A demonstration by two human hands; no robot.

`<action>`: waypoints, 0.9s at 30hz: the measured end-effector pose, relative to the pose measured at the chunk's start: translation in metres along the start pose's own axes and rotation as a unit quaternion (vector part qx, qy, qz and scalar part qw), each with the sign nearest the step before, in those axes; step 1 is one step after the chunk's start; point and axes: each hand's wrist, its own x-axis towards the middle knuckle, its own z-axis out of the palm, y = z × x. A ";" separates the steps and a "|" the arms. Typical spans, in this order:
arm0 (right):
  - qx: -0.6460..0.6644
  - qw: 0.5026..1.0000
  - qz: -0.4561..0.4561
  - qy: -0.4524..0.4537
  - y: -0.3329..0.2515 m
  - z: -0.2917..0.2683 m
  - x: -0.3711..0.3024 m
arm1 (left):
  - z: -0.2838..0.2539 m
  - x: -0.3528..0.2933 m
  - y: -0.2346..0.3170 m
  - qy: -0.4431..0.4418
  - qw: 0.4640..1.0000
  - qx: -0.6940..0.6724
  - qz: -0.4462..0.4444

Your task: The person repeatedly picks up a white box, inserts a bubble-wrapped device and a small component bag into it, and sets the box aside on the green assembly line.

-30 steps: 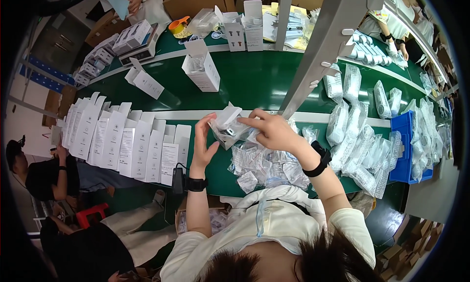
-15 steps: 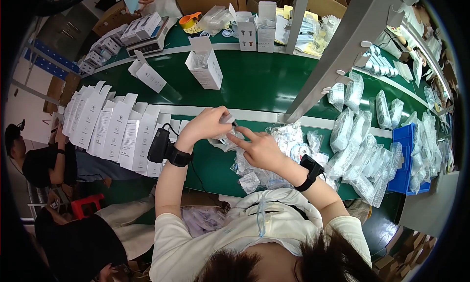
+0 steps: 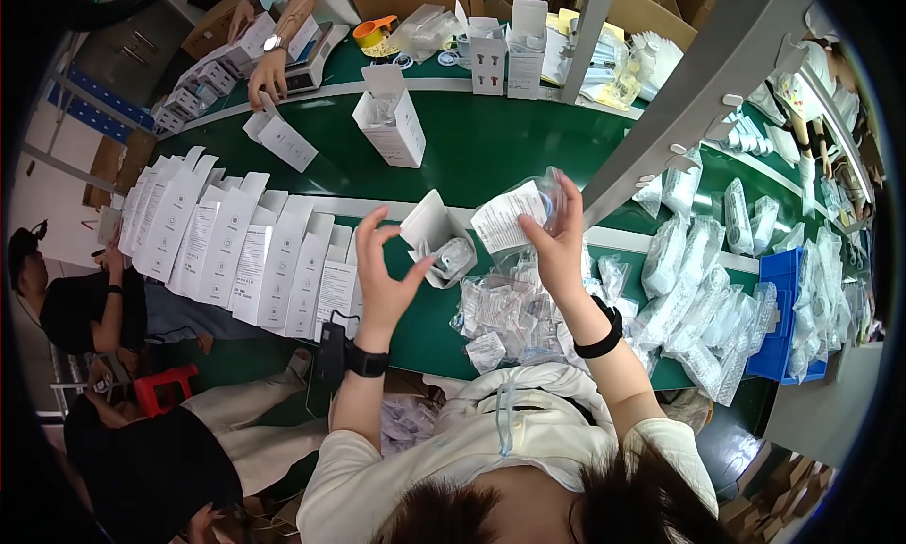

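Observation:
My right hand (image 3: pixel 559 245) is raised over the green bench and pinches a clear plastic bag with a white label (image 3: pixel 516 214). My left hand (image 3: pixel 383 270) hovers with fingers spread, holding nothing, just left of an open white carton (image 3: pixel 435 234) that lies on its side with a small bagged part in its mouth. Under both hands sits a heap of small clear bags (image 3: pixel 514 310). Both wrists wear black bands.
A row of open white cartons (image 3: pixel 236 244) stands at my left. A taller open carton (image 3: pixel 391 117) sits on the green belt (image 3: pixel 491 148). Bubble-wrapped packs (image 3: pixel 703 303) and a blue bin (image 3: pixel 780 310) lie right. Another person's hand (image 3: pixel 269 72) rests on a carton across the belt.
My right hand has lifted a labelled bag up from the heap. My left hand let go, drew back and opened. The white carton now lies on the bench.

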 end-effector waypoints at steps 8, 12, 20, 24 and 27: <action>-0.033 0.994 -0.069 -0.080 0.018 0.003 -0.008 | 0.024 -0.031 -0.011 -0.139 0.973 0.073 -0.168; -0.120 0.943 -0.108 -0.290 0.026 0.014 0.002 | 0.024 -0.013 -0.025 -0.105 0.949 0.001 -0.298; -0.406 0.675 -0.334 -0.518 0.032 0.039 0.011 | 0.026 -0.012 -0.033 -0.108 0.938 -0.073 -0.322; -0.497 0.630 -0.379 -0.461 0.033 0.041 0.002 | 0.026 -0.032 -0.050 -0.069 0.925 -0.160 -0.337; -0.352 0.795 -0.325 -0.373 0.049 0.016 0.012 | 0.010 -0.036 -0.041 0.072 0.871 -0.358 -0.327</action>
